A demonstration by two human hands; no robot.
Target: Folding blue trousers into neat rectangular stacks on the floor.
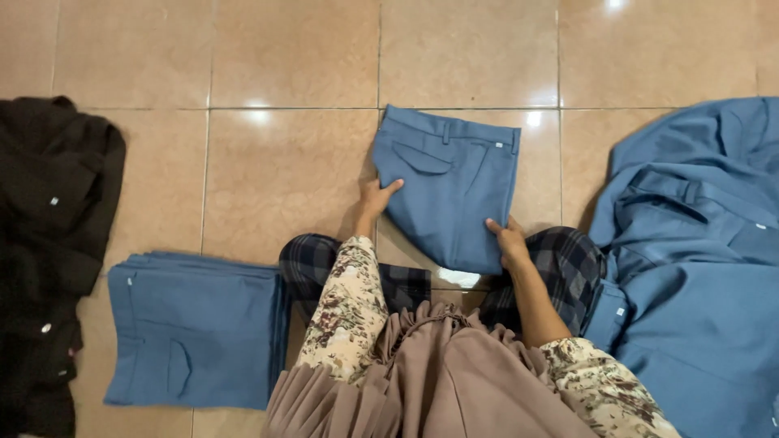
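The dark garments [49,243] run off the frame's left edge; the loose blue heap [698,268] is cut at right. Lower sheets of the folded blue stack [195,324] are hidden.
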